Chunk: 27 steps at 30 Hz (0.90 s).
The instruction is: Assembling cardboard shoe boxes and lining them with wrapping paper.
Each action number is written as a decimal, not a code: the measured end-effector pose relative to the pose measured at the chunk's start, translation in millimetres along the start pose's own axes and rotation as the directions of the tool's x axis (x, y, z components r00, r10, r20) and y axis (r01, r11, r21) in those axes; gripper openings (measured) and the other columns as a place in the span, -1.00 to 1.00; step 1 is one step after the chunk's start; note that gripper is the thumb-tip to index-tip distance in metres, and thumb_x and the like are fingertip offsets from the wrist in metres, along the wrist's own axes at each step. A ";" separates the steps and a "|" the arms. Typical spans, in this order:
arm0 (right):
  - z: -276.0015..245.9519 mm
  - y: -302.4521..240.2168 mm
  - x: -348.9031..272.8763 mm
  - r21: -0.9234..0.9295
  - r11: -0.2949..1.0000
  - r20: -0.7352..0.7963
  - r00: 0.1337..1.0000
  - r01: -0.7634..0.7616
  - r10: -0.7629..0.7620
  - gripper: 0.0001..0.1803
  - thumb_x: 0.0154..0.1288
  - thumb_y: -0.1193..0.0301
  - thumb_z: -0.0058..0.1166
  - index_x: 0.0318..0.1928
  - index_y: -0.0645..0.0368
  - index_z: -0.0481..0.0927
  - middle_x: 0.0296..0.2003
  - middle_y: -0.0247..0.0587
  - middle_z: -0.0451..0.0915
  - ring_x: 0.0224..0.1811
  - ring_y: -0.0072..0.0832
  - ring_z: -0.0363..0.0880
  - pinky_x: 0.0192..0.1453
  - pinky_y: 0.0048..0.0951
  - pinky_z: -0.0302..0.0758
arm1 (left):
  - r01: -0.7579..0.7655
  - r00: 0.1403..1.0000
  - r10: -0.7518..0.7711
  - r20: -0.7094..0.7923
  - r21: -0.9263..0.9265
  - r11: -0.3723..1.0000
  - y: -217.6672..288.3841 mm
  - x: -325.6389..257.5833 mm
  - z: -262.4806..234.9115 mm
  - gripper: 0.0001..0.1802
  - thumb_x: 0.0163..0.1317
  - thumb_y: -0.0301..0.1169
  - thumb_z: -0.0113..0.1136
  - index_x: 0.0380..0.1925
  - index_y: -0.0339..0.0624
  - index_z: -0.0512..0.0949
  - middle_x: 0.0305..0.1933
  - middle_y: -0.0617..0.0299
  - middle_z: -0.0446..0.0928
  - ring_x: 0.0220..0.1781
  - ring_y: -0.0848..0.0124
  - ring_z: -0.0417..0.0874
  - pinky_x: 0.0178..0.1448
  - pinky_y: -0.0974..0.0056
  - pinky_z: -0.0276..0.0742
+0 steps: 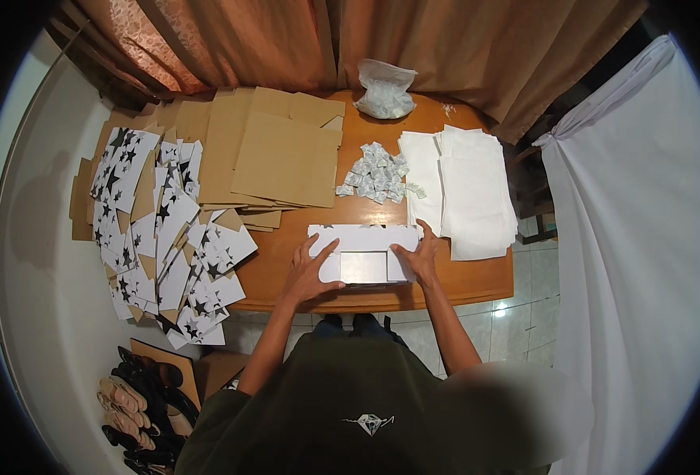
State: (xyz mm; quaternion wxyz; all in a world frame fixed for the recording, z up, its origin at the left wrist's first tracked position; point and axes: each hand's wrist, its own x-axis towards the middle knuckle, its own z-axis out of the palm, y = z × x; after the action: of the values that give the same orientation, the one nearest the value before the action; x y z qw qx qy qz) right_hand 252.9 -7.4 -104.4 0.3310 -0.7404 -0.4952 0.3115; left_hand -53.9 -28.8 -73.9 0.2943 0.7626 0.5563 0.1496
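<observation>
At the front edge of the wooden table, a white cardboard box (363,237) stands partly folded, with its pale inside showing between the end flaps. My left hand (312,271) grips its left end, the thumb near the front edge and the fingers at the side flap. Around the right end my right hand (420,257) is closed, its thumb on the flap there and its fingertips at the far corner. Some fingertips are hidden against the box. Just beyond it lies a heap of small white sachets (376,172).
Brown cardboard sheets (283,162) and star-printed white box blanks (164,237) cover the left of the table (358,212). White paper sheets (477,190) are stacked at right. A clear plastic bag (386,91) stands at the back. Shoes (132,404) sit on the floor at lower left.
</observation>
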 end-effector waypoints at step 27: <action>-18.4 -22.0 -10.5 0.236 0.966 0.106 0.991 -0.105 0.082 -0.18 0.32 0.01 0.31 0.24 0.54 0.42 0.06 0.26 0.62 0.13 -0.10 0.63 0.23 -0.23 0.51 | 0.173 0.934 -0.305 -0.187 -0.510 0.843 -0.9 8.8 -3.1 0.11 -0.02 -0.14 0.63 0.43 -0.37 0.21 0.34 -0.24 0.40 0.37 -0.03 0.47 0.42 0.03 0.41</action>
State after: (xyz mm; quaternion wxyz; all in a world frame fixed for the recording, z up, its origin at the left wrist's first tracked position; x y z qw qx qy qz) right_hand 252.5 -14.2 -74.6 0.3794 -0.7016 -0.4334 0.4195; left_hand -53.4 -19.4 -72.8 0.4168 0.5618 0.6258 0.3451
